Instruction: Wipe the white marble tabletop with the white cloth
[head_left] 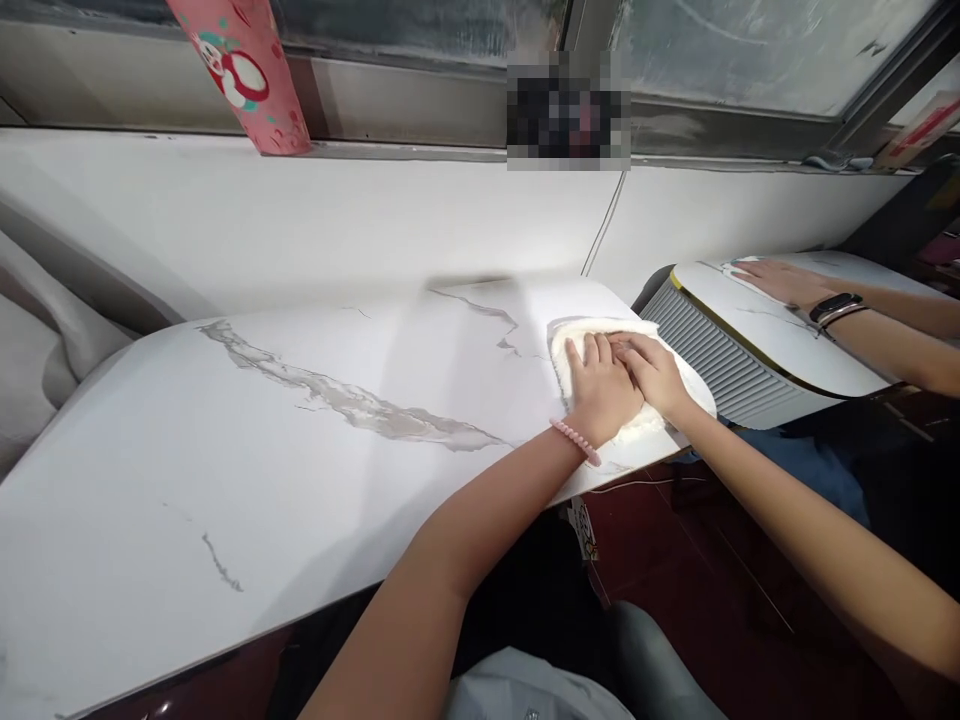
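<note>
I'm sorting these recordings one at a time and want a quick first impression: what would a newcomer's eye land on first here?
Probably the left hand and right hand, close together on a fluffy white cloth at the right end of the grey-veined white tabletop. Next, the pink printed panel at upper left, and another person's hand on the second table at right.

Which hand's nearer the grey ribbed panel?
Right. The right hand, on the white cloth, is left of the ribbed panel; the left hand, also on the cloth, is farther left.
</note>
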